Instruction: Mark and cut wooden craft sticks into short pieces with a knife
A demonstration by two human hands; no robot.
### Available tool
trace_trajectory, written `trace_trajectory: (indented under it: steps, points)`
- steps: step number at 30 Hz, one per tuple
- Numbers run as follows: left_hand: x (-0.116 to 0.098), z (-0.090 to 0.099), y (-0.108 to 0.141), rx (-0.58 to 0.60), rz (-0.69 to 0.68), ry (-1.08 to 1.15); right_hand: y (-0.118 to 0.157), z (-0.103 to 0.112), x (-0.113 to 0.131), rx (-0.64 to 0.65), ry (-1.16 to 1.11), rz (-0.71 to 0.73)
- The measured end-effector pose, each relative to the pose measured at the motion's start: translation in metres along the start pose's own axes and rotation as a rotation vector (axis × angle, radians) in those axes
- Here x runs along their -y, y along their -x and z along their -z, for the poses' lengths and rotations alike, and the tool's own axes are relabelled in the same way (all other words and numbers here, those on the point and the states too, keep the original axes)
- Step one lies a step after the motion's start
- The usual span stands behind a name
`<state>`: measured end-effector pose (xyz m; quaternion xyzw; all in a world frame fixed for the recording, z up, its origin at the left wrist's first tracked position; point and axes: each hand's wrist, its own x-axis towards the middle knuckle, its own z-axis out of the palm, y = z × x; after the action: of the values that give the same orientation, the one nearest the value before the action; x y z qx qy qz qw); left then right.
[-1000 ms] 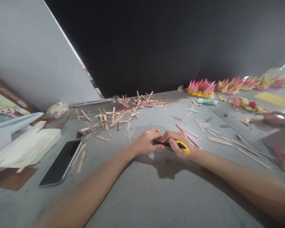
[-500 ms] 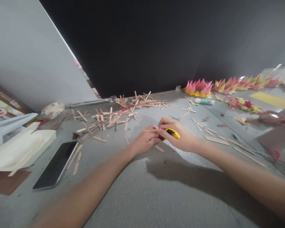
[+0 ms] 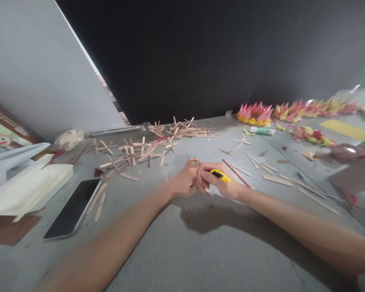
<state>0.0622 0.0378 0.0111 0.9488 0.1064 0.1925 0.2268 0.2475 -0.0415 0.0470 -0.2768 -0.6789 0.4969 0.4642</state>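
Observation:
My right hand (image 3: 217, 180) is wrapped round a yellow and black utility knife (image 3: 220, 175); its blade end is hidden by my fingers. My left hand (image 3: 187, 178) is closed with curled fingers, pressed against the fingers of my right hand. Whatever sits between them is mostly hidden. Just below my right fingers the tip of a pale wooden stick (image 3: 209, 192) shows on the table. Behind my right wrist lies a thin dark red stick (image 3: 237, 174).
Beyond my hands is a heap of wooden craft sticks (image 3: 146, 150). A phone (image 3: 74, 209) and a cream tray (image 3: 53, 182) lie left. To the right are loose sticks (image 3: 276, 179), a glue stick (image 3: 261, 130), a pink and yellow paper crown (image 3: 254, 114) and a tape roll (image 3: 348, 151).
My hands have turned and drawn closer together, and my right hand now covers more of the knife. The dark red stick and a pale stick behind my right hand have come into view.

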Motion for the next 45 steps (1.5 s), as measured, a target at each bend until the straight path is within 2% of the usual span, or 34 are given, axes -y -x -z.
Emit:
trace_trajectory:
  steps: [5,9,11,16,20,25,33,39,45]
  points:
    - [0.004,0.013,0.001,-0.070,0.099,-0.126,0.003,0.007,-0.011,-0.069,-0.137,0.013]
    - [0.005,0.005,-0.002,-0.132,0.285,-0.222,0.004,0.004,-0.015,-0.027,-0.238,0.074]
    - [0.008,-0.001,-0.004,-0.124,0.329,-0.257,0.005,-0.001,-0.014,-0.027,-0.249,0.084]
    - [0.017,-0.009,-0.004,-0.055,0.335,-0.301,0.006,-0.015,-0.019,-0.141,-0.202,0.092]
    - [0.019,-0.010,-0.003,-0.044,0.330,-0.314,0.003,-0.022,-0.028,-0.256,-0.139,0.077]
    - [0.019,-0.010,-0.004,-0.050,0.345,-0.309,-0.004,-0.024,-0.026,-0.368,-0.255,0.072]
    - [0.017,-0.010,-0.005,-0.067,0.357,-0.322,-0.004,-0.025,-0.024,-0.367,-0.260,0.082]
    - [0.027,-0.014,-0.005,-0.191,0.348,-0.299,0.000,-0.024,-0.029,-0.358,-0.177,0.074]
    - [0.031,-0.012,-0.004,-0.334,0.374,-0.260,0.008,-0.024,-0.024,-0.190,0.001,0.058]
